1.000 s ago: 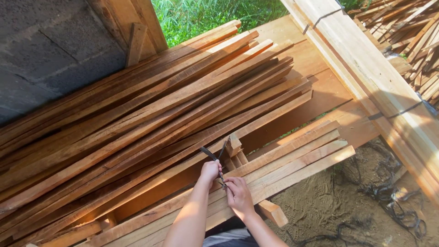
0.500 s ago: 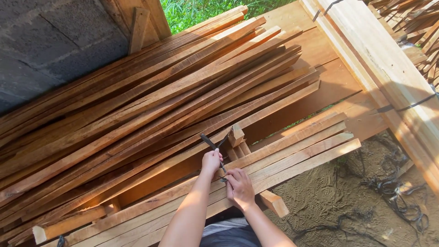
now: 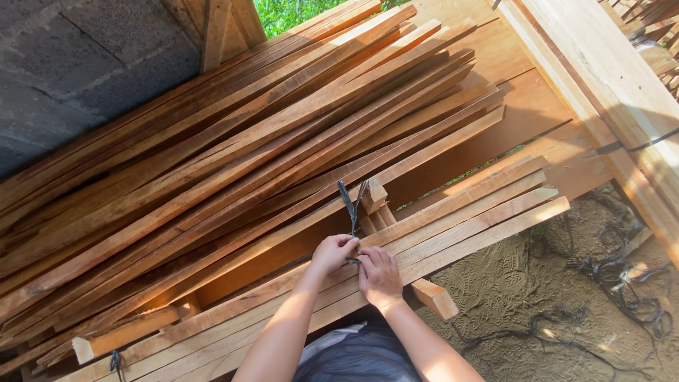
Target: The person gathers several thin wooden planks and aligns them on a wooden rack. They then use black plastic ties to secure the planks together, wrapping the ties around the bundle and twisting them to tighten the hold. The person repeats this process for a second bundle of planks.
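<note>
Both our hands meet at the near bundle of wooden slats. Our left hand is closed in a pinch on the dark binding strap, whose two loose tails stick up just above our knuckles. Our right hand is curled beside it, fingers pressed down where the strap crosses the top slat; it seems to grip the strap's lower part, though the fingers hide the exact hold. The two hands touch each other.

The strap sits about midway along the bundle, which lies flat on a short wooden block that pokes out from under it toward us. Behind it a large loose pile of long slats slopes up to the grey block wall. To the right lies a banded stack of pale boards, and discarded dark straps lie tangled on the sandy ground.

To do this well, we judge the strap should stay square across the slats, not slanted, so the bundle cannot loosen. Our right hand should keep the crossing pinned while our left draws the tails taut. Fingers are best kept off the slat edges, which look rough.
</note>
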